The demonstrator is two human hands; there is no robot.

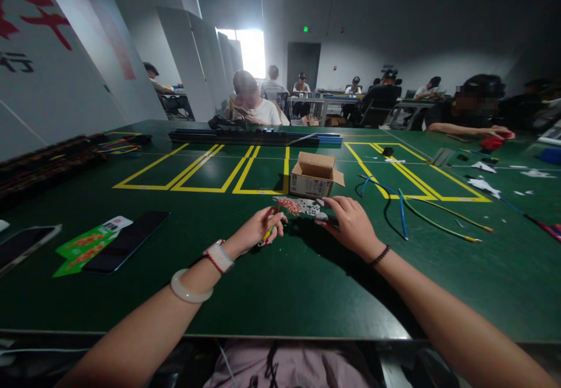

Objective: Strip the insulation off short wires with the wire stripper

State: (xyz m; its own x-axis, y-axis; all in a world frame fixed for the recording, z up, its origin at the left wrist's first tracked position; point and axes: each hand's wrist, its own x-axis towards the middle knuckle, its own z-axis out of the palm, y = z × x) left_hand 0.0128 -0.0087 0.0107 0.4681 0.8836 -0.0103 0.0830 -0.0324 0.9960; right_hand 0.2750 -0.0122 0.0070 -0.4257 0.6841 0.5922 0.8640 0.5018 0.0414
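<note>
Near the middle of the frame, just below the open cardboard box (pixel 310 187), a perforated strip (pixel 302 206) with coppery pieces along it lies with its long axis roughly left to right. The left hand (pixel 258 227) has its fingers pinched at the left end, the right hand (pixel 353 224) grips the opposite end by its edges, so neither is clearly nearer.

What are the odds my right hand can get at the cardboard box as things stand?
Probably good: the box sits just beyond the right hand, its top open. That hand seems busy with the patterned piece, though, so it would likely have to let go first.
</note>
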